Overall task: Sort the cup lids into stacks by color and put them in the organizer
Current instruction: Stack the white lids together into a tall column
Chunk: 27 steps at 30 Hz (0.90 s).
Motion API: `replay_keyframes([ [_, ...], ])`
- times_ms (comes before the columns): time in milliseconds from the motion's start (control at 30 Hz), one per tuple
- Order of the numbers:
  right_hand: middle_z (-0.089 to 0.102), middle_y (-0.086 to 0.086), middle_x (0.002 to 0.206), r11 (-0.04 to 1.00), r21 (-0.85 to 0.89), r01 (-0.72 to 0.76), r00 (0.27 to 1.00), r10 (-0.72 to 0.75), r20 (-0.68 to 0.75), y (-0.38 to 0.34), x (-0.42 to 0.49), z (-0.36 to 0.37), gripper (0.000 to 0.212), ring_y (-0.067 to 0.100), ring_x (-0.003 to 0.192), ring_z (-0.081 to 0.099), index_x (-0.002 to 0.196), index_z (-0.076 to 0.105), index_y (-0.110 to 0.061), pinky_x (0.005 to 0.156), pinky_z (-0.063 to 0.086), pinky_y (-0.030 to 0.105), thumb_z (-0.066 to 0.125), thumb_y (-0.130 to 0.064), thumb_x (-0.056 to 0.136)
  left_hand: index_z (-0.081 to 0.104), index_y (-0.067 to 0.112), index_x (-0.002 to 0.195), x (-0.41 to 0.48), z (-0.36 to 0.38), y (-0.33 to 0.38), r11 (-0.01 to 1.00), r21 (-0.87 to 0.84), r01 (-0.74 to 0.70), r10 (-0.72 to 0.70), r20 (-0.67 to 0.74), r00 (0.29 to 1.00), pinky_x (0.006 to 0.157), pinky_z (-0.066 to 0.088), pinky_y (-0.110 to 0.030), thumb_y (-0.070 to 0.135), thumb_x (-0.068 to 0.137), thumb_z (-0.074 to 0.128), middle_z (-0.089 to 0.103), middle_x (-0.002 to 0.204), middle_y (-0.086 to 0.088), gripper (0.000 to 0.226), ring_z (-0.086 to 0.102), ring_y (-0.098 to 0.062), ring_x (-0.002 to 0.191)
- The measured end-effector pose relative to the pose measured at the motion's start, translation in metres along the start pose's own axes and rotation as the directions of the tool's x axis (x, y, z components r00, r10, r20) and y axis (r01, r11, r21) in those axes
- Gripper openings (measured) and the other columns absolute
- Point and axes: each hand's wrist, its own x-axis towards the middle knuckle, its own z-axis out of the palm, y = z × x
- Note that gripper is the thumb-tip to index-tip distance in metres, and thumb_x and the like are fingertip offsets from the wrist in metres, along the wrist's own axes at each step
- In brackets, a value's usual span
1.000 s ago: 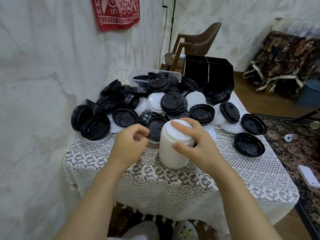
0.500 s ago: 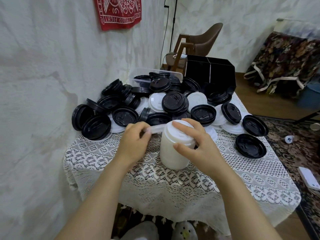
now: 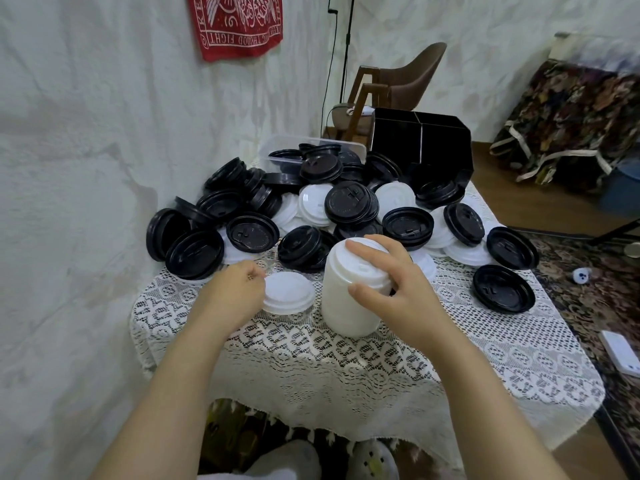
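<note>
Currently left hand (image 3: 235,292) pinches a loose white lid (image 3: 289,296) by its 9 o'clock edge; white stack (image 3: 346,306) stands upright just beside it at 3 o'clock, right hand (image 3: 398,292) curled round its top. Organizer (image 3: 422,143) sits at 1 o'clock, beyond the mixed pile (image 3: 349,206).

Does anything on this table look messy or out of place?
Yes. Black and white lids lie mixed in a heap, some tipped on edge, like the black lid at far left. Only the white stack held by the right hand stands neat.
</note>
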Motion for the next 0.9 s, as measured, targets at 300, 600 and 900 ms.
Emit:
replay_keyframes([
  [300,0.035,-0.026,0.138,1.000,0.015,0.007,1.000,-0.007,0.012,0.001,0.000,-0.001,0.046,-0.005,0.126,0.037,0.126,0.056,-0.045,0.096,0.038,0.017,0.069,-0.026,0.086,0.036,0.032,0.144,-0.007,-0.002,-0.001,0.943,-0.019,-0.333,0.319,0.348,0.882,0.102,0.045,-0.031,-0.006,0.076,0.058,0.027,0.149,0.017,0.082,0.028,-0.009,0.137],
  [600,0.035,-0.029,0.136,1.000,0.016,0.012,1.000,-0.012,0.007,0.001,-0.001,-0.002,0.045,-0.005,0.126,0.037,0.125,0.055,-0.046,0.097,0.037,0.018,0.069,-0.027,0.086,0.027,0.032,0.148,0.003,0.008,-0.011,0.958,0.046,-0.283,0.260,0.282,0.924,0.117,0.021,-0.047,0.028,0.069,0.083,0.023,0.148,0.011,0.097,0.017,-0.015,0.140],
  [900,0.034,-0.032,0.133,0.999,-0.009,0.051,0.998,-0.051,0.027,0.004,-0.001,-0.004,0.047,-0.016,0.122,0.034,0.122,0.054,-0.049,0.097,0.037,0.012,0.071,-0.023,0.087,0.027,0.032,0.149,0.008,0.009,-0.019,0.948,0.037,-0.316,0.290,0.308,0.906,0.117,0.022,-0.045,0.034,0.066,0.086,0.025,0.150,0.015,0.102,0.018,-0.013,0.141],
])
